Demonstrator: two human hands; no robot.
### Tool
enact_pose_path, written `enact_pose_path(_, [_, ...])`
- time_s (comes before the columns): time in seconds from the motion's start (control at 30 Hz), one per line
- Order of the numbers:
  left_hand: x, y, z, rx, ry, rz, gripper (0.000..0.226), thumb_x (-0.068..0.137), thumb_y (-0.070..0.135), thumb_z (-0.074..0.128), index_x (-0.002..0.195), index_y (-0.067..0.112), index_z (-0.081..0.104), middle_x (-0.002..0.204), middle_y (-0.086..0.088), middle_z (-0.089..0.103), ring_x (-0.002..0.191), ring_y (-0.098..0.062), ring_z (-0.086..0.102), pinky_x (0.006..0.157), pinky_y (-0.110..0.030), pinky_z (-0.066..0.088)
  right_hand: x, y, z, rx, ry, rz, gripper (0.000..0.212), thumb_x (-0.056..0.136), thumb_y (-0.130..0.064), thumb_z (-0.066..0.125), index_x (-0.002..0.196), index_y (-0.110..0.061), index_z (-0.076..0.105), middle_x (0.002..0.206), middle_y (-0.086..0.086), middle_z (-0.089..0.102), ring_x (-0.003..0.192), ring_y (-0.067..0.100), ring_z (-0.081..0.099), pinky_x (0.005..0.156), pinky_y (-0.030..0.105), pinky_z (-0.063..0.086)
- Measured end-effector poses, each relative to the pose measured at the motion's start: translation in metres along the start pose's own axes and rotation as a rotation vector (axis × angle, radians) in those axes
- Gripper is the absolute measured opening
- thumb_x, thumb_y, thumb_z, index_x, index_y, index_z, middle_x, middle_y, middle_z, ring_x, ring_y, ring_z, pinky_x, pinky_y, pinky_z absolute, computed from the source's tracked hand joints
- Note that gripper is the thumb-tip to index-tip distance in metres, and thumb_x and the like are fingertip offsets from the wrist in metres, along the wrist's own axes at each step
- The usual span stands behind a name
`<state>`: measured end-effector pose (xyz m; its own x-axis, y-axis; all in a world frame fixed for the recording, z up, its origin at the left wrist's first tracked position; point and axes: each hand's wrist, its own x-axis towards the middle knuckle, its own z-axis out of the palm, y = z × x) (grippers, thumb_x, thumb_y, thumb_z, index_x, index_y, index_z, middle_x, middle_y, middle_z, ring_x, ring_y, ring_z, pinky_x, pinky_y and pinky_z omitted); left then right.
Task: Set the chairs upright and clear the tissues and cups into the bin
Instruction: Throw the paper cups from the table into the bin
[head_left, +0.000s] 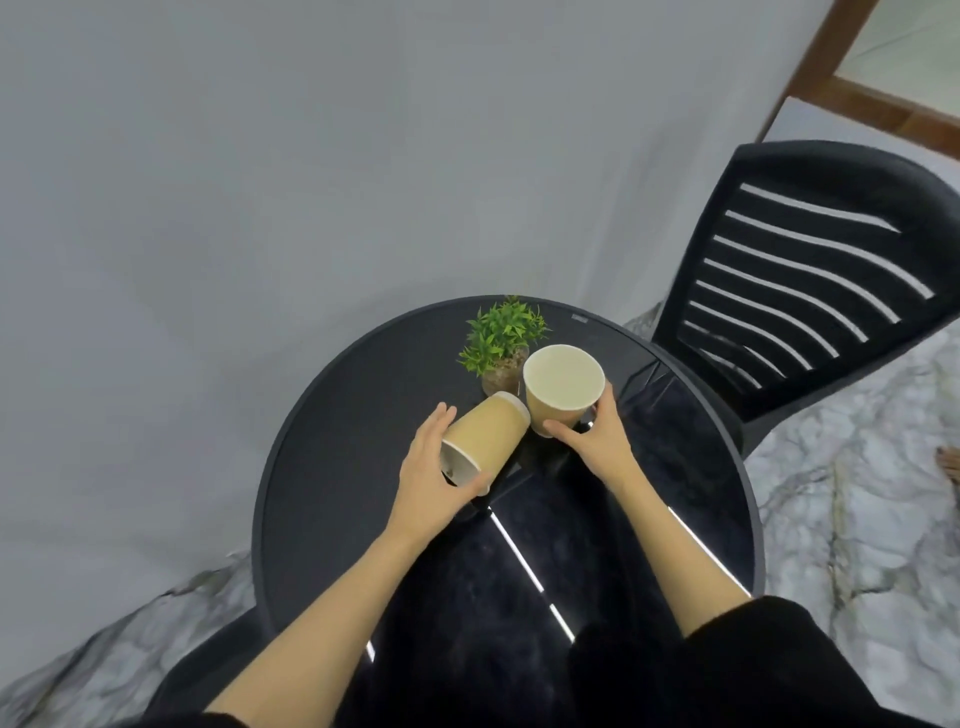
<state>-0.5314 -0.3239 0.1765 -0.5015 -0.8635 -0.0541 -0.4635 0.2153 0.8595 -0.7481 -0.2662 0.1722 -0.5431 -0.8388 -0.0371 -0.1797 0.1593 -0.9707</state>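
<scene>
Two tan paper cups are over the round black table (322, 415). One cup (485, 436) is tipped on its side with its open mouth facing me, and my left hand (434, 467) grips it around the rim end. The other cup (561, 382) is upright and empty, with my right hand (592, 434) closed around its lower part. A black slatted chair (810, 270) stands upright at the table's right side. No tissues or bin are in view.
A small green potted plant (501, 338) stands on the table just behind the cups. Part of another black chair (208, 670) shows at lower left. A grey wall is behind, marble floor (857, 493) to the right, a wooden frame at the top right.
</scene>
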Motion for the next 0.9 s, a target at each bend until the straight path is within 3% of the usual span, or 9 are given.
enact_pose_path(0.1, [0.002, 0.007, 0.009, -0.027, 0.024, -0.011, 0.09, 0.063, 0.051, 0.069, 0.141, 0.028, 0.029, 0.15, 0.007, 0.028, 0.137, -0.01, 0.027, 0.114, -0.038, 0.028, 0.001, 0.0, 0.0, 0.023, 0.028, -0.008, 0.079, 0.07, -0.004, 0.077, 0.13, -0.025, 0.03, 0.13, -0.006, 0.041, 0.122, 0.011, 0.04, 0.087, -0.004, 0.035])
enact_pose_path(0.3, [0.001, 0.009, 0.01, -0.056, 0.026, -0.008, 0.072, 0.069, 0.032, 0.074, 0.131, 0.028, 0.038, 0.136, 0.009, 0.037, 0.126, -0.01, 0.034, 0.1, -0.027, 0.033, -0.006, -0.002, -0.003, 0.027, 0.077, 0.011, 0.08, 0.069, -0.008, 0.078, 0.132, -0.02, 0.032, 0.13, -0.007, 0.042, 0.119, 0.009, 0.042, 0.082, 0.0, 0.04])
enact_pose_path(0.43, [-0.008, 0.012, 0.001, -0.059, 0.008, 0.006, 0.069, 0.065, 0.036, 0.069, 0.128, 0.027, 0.041, 0.131, 0.01, 0.038, 0.123, -0.01, 0.036, 0.091, -0.017, 0.03, -0.016, -0.007, -0.005, 0.035, 0.104, 0.022, 0.079, 0.069, -0.009, 0.078, 0.132, -0.022, 0.032, 0.13, -0.006, 0.043, 0.114, 0.008, 0.043, 0.08, 0.007, 0.04])
enact_pose_path(0.5, [-0.014, 0.014, -0.003, -0.065, -0.01, 0.016, 0.066, 0.065, 0.036, 0.068, 0.125, 0.028, 0.043, 0.131, 0.008, 0.04, 0.123, -0.012, 0.037, 0.091, -0.018, 0.032, -0.027, -0.007, -0.008, 0.041, 0.121, 0.023, 0.079, 0.069, -0.01, 0.078, 0.133, -0.02, 0.031, 0.132, -0.003, 0.044, 0.115, 0.01, 0.044, 0.081, 0.011, 0.04])
enact_pose_path(0.63, [-0.031, 0.019, -0.007, -0.062, -0.073, 0.075, 0.066, 0.06, 0.052, 0.062, 0.121, 0.031, 0.046, 0.13, 0.008, 0.044, 0.121, -0.011, 0.039, 0.093, -0.024, 0.031, -0.062, -0.012, -0.016, 0.042, 0.197, 0.018, 0.079, 0.069, -0.011, 0.078, 0.133, -0.022, 0.031, 0.132, -0.003, 0.043, 0.116, 0.013, 0.044, 0.084, 0.015, 0.04])
enact_pose_path(0.77, [-0.051, 0.024, -0.002, -0.054, -0.176, 0.165, 0.058, 0.063, 0.051, 0.063, 0.116, 0.038, 0.044, 0.126, 0.011, 0.046, 0.121, -0.009, 0.041, 0.092, -0.016, 0.031, -0.116, -0.016, -0.03, 0.041, 0.277, 0.007, 0.077, 0.07, -0.007, 0.077, 0.127, -0.031, 0.032, 0.128, -0.006, 0.044, 0.108, 0.002, 0.048, 0.081, 0.015, 0.042])
enact_pose_path(0.9, [-0.076, 0.035, 0.018, -0.078, -0.323, 0.255, 0.055, 0.063, 0.053, 0.063, 0.114, 0.04, 0.045, 0.124, 0.014, 0.047, 0.12, -0.007, 0.041, 0.089, -0.009, 0.032, -0.186, -0.014, -0.052, 0.001, 0.402, 0.041, 0.079, 0.066, -0.012, 0.08, 0.127, -0.03, 0.033, 0.121, -0.015, 0.045, 0.105, -0.007, 0.047, 0.078, 0.009, 0.043])
